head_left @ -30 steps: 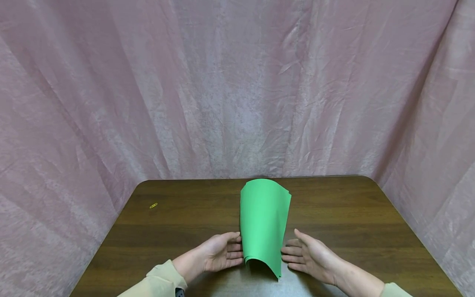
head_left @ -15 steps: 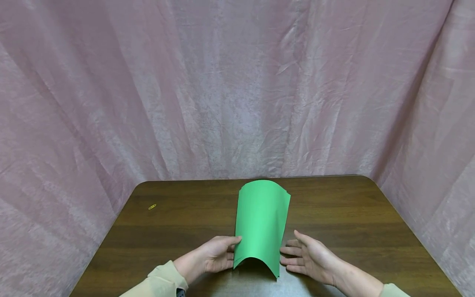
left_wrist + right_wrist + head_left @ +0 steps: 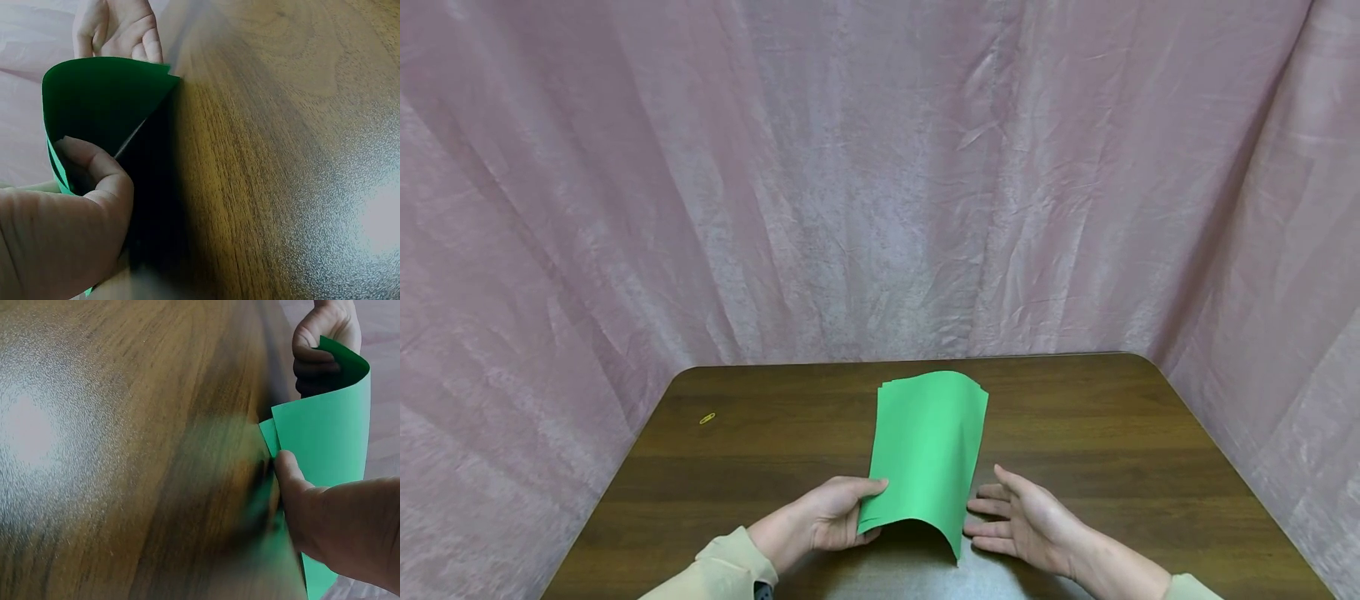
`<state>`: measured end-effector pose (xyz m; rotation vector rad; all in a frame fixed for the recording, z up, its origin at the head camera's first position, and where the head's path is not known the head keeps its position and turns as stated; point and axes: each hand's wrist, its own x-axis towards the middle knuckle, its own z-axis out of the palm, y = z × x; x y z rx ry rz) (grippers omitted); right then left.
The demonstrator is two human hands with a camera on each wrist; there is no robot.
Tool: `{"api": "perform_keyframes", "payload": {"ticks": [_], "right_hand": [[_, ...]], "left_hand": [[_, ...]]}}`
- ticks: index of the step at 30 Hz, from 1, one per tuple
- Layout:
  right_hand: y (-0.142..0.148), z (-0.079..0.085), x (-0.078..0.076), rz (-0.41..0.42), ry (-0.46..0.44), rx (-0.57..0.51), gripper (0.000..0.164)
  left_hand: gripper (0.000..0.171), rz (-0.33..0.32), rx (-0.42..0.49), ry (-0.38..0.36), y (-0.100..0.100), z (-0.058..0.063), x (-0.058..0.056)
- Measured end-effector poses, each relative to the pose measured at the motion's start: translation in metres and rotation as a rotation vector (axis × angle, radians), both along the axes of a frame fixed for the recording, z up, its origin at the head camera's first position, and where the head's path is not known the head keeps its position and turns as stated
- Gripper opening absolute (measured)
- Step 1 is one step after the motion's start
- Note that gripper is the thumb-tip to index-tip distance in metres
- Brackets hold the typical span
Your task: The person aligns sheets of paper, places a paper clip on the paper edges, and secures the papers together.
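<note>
Green paper sheets (image 3: 922,446), a few lying together with slightly offset edges, arch upward over the middle of the table. My left hand (image 3: 838,510) pinches their near left edge, thumb on top and fingers underneath; in the left wrist view the fingers (image 3: 94,162) curl against the paper's underside. At the right edge is my right hand (image 3: 1037,521), fingers straight and apart, palm turned toward the paper. In the right wrist view its finger (image 3: 287,465) lies beside the paper's lower edge, seemingly touching it.
The brown wood-grain table (image 3: 1112,442) carries a small yellow paper clip (image 3: 707,418) at its far left. Pink curtains (image 3: 880,183) hang behind the table and along both sides.
My left hand has gone from touching the left edge to pinching it. That edge has been drawn left and lifted, so the arch is wider and flatter. The right hand has barely moved.
</note>
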<state>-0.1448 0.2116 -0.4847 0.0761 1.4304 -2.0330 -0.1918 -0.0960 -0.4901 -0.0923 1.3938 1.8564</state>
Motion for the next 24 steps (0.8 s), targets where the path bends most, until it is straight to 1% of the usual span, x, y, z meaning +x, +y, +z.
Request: {"api": "perform_keyframes", "payload": {"ticks": [3,6,10,13,17,20,22,24], "right_hand": [[-0.002,-0.002,0.0,-0.02,-0.014,0.001,0.09],[-0.004,-0.004,0.0,-0.029,-0.01,0.007,0.089],[-0.006,-0.005,-0.002,-0.034,0.005,0.019,0.089],[-0.008,-0.006,-0.003,-0.046,-0.008,0.028,0.088],[-0.008,-0.008,-0.005,-0.076,-0.03,0.037,0.072],[-0.008,-0.01,-0.007,-0.096,-0.036,0.043,0.054],[-0.008,-0.01,-0.009,-0.094,-0.041,0.043,0.049],[-0.007,-0.01,-0.012,-0.1,-0.049,0.036,0.04]], "left_hand": [[0.016,0.014,0.008,-0.003,0.0,0.001,0.001],[0.016,0.033,0.022,-0.012,-0.001,0.002,0.001],[0.015,0.057,0.05,-0.043,-0.002,0.004,0.0],[0.014,0.073,0.066,-0.063,-0.003,0.004,-0.001],[0.012,0.087,0.073,-0.075,-0.004,0.005,-0.002],[0.012,0.095,0.071,-0.077,-0.005,0.006,-0.002],[0.013,0.099,0.068,-0.072,-0.005,0.006,-0.002],[0.013,0.099,0.059,-0.064,-0.005,0.005,-0.002]]}}
